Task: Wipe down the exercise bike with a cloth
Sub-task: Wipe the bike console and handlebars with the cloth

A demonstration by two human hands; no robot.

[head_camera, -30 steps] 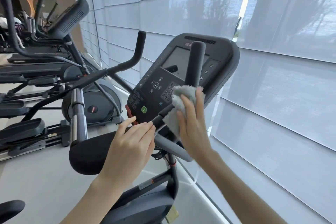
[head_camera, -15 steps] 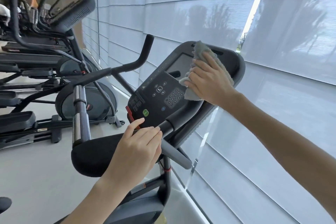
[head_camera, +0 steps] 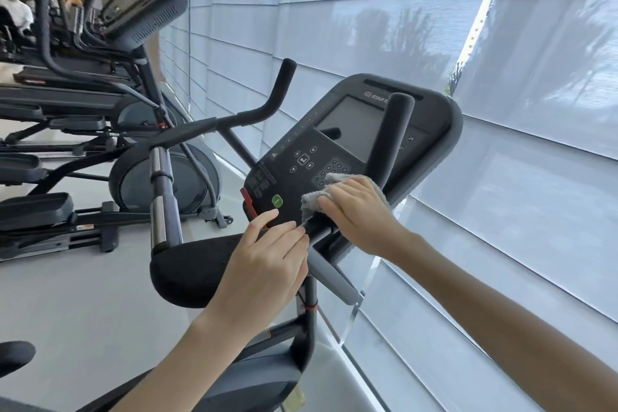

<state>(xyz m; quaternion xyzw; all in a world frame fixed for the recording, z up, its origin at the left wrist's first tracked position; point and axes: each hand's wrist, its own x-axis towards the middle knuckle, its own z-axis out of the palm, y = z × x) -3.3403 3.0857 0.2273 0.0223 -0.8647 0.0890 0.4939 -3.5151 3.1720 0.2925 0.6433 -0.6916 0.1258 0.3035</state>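
While the right hand (head_camera: 361, 211) lies across the grey cloth (head_camera: 312, 202) at centre frame, fingers fairly flat and pressing it down, the thumb is hidden, so I can't say whether it hooks underneath. The cloth sits bunched at the foot of the right handlebar post (head_camera: 389, 134), right where that post meets the lower edge of the console (head_camera: 431, 117).

And here's the trouble spot: the cloth's upper fold is touching the keypad (head_camera: 329, 169), and the green button (head_camera: 277, 201) is just left of the cloth's leading edge. One firm sweep leftward and, to my eye, a key gets pushed or the machine wakes up.

The left hand (head_camera: 267, 261) is spread easy, gripping nothing, fingers straight and together, resting along the console's bottom edge. Its index fingertip is just beside the red tab (head_camera: 247, 199). That looks like a clip of some kind; a nudge from that finger could knock it loose.

Watch the gap between the two hands as well, they're nearly touching at the bar joint. If the wipe runs down and left, the cloth rides straight into those left fingers and bunches up.

The dark screen (head_camera: 347, 120) above is clear of the cloth. Whether the cloth is damp, I can't tell; if so, moisture near the keys is another worry. The padded armrest (head_camera: 187, 271), lower left of centre, is well clear of the cloth.
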